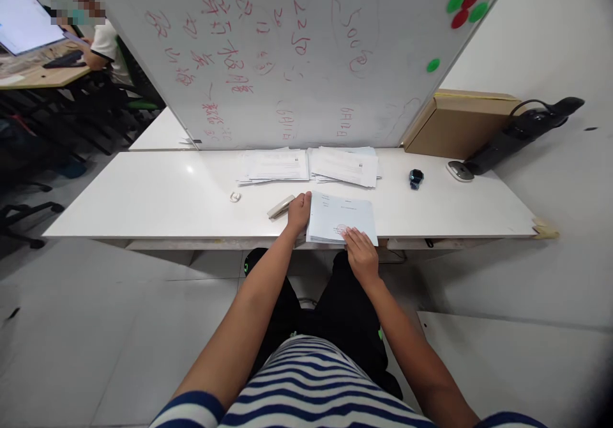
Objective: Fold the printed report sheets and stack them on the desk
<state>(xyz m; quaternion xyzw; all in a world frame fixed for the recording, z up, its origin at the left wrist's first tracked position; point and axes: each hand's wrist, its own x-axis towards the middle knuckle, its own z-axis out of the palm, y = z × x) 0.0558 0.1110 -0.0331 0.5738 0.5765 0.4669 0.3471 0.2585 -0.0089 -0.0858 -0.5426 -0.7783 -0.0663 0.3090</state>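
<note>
A stack of pale blue-white printed papers (330, 214) with a red round stamp lies at the front edge of the white desk. My left hand (299, 213) is closed on the stack's left edge. My right hand (363, 254) rests at the lower right of the stack, fingers stretched flat over the top sheet; its thumb is hidden. Just left of my left hand is a long off-white tool that looks like a stapler (280, 207). Behind the stack lie two piles of printed sheets, a left pile (278, 165) and a right pile (345, 165).
A whiteboard (306, 51) with red writing stands along the desk's back. At right are a dark watch (416, 177), a computer mouse (460, 171), a black bottle (512, 135) and a cardboard box (460, 124). A small white ring-shaped item (234, 197) lies left. Another person sits far left.
</note>
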